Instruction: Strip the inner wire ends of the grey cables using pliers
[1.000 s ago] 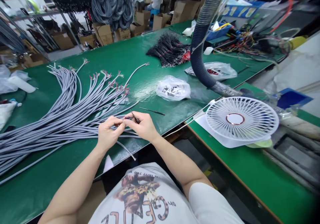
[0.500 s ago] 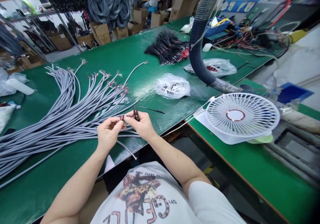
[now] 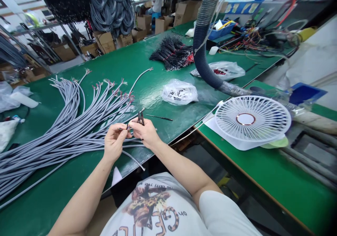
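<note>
My left hand (image 3: 116,139) is closed in a pinch on a few thin dark wires (image 3: 128,126), whose ends stick up between thumb and finger. Touching it on the right, my right hand (image 3: 145,132) has dark snips (image 3: 140,118) tucked in its fingers, blades pointing up. The right thumb and forefinger meet at the same wires. Just behind and under both hands lies a large bundle of grey cables (image 3: 71,130), many with stripped ends showing reddish and white wires. Which cable the pinched wires belong to is hidden by my fingers.
Beyond my hands lie a thin dark rod (image 3: 159,117), a clear bag of small parts (image 3: 179,92) and a pile of black wires (image 3: 171,51). A ribbed hose (image 3: 201,53) hangs at the right, above a white fan (image 3: 252,120). The green table's edge (image 3: 181,139) runs close to me.
The whole view has shifted slightly as my head moved. My hands stay together at the wires, with the right hand and snips turned a little.
</note>
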Tool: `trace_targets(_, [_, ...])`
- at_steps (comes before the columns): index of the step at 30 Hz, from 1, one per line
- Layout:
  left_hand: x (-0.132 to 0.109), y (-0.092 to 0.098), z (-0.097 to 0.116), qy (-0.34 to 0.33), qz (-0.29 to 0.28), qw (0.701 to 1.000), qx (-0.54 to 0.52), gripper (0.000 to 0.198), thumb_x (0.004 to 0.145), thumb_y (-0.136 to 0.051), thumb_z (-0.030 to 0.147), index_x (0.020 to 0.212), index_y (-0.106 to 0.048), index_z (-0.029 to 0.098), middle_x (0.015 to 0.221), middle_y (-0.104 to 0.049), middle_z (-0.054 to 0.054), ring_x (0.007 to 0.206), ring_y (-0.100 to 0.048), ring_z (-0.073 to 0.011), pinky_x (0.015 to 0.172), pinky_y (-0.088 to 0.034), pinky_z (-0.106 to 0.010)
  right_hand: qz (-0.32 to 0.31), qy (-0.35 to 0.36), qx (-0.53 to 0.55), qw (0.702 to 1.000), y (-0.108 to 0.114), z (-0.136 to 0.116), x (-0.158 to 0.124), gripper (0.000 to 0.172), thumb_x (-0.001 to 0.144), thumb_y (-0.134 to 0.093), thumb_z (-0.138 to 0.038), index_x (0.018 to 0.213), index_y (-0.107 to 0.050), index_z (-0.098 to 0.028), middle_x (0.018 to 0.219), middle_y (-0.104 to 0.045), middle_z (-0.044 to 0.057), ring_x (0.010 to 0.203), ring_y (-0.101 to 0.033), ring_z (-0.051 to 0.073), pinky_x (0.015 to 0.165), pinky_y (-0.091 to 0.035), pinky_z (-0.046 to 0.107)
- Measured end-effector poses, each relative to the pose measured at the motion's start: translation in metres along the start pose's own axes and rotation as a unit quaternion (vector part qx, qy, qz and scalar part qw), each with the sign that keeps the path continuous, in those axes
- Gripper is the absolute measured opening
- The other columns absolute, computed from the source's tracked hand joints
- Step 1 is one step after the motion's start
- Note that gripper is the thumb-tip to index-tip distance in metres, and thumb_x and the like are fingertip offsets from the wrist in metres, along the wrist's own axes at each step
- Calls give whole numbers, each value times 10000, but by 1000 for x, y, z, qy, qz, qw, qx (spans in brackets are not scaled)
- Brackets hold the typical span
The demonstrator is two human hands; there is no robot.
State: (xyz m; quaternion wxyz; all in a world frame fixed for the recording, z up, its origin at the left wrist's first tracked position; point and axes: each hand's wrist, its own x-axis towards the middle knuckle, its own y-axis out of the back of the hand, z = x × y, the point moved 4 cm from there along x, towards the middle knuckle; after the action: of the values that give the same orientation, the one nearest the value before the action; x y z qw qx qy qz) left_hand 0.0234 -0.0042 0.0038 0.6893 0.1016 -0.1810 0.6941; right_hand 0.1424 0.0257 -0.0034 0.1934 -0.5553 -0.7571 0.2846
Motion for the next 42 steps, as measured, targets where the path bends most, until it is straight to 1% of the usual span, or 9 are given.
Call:
trace_targets(3, [3, -1, 4, -14, -32, 999, -28, 67, 776, -657, 195, 838, -632, 190, 910, -547, -3, 622, -588, -89, 603, -516, -268, -4, 8, -5, 1000, 0, -1, 0, 251, 635, -749, -322, 666, -574, -145, 390, -336, -123, 320, -236, 10, 345, -157, 182])
trace_targets(7, [7, -1, 9, 32, -54, 996, -64, 190, 804, -605, 333, 733, -657, 165, 813, -531, -15, 641, -577, -123, 604, -498, -284, -19, 40, -50, 998, -2, -5, -2, 221, 659, -726, -319, 669, -607, -134, 420, -390, -97, 345, -257, 12, 349, -155, 181])
trace_targets(12, [8, 3, 13, 100, -72, 992, 17, 226, 737, -707, 257, 610, -556, 148, 721, -535, 6, 645, -572, -119, 631, -482, -266, -44, 82, -123, 988, -6, -9, -7, 212, 702, -688, -336, 684, -618, -137, 504, -485, -50, 450, -405, 50, 404, -275, 180])
trace_targets(17, [10, 8, 17, 190, -96, 967, 139, 199, 738, -705, 281, 833, -588, 152, 718, -593, 9, 625, -551, -104, 546, -409, -208, -25, 92, -152, 984, -5, -11, -10, 206, 710, -683, -325, 700, -622, -129, 543, -514, -43, 481, -432, 54, 452, -335, 189])
trace_targets(20, [8, 6, 17, 228, -137, 955, 135, 325, 772, -661, 300, 1039, -560, 144, 687, -630, 4, 650, -588, -121, 560, -409, -211, -38, 76, -138, 987, -5, -10, -9, 216, 707, -692, -334, 708, -618, -132, 524, -507, -53, 453, -422, 48, 431, -316, 184])
trace_targets(25, [7, 6, 15, 202, -106, 971, 74, 676, 702, -730, 289, 1294, -432, 155, 638, -665, 18, 587, -595, -115, 553, -423, -210, -44, 11, -68, 997, -2, -4, -4, 257, 663, -733, -350, 697, -590, -139, 459, -465, -79, 353, -311, 16, 356, -194, 176])
trace_targets(29, [8, 10, 8, 189, -96, 976, 42, 777, 684, -755, 267, 1371, -408, 163, 610, -665, 20, 591, -613, -125, 549, -439, -207, -53, -35, -19, 998, 0, 2, -1, 279, 637, -765, -337, 695, -582, -135, 400, -405, -106, 300, -261, 7, 336, -176, 179])
trace_targets(34, [9, 16, 0, 185, -106, 977, 5, 651, 698, -749, 216, 1306, -521, 174, 618, -666, 2, 627, -642, -139, 531, -445, -195, -67, -64, 9, 996, -1, 8, 1, 291, 635, -774, -337, 698, -572, -137, 363, -362, -120, 287, -262, 10, 335, -183, 169])
trace_targets(42, [10, 20, -7, 190, -115, 975, 6, 316, 686, -767, 243, 980, -740, 129, 650, -677, -37, 588, -600, -121, 501, -433, -198, -65, -79, 32, 994, 2, 21, 9, 274, 630, -764, -308, 743, -584, -135, 354, -329, -133, 285, -265, 20, 337, -194, 168])
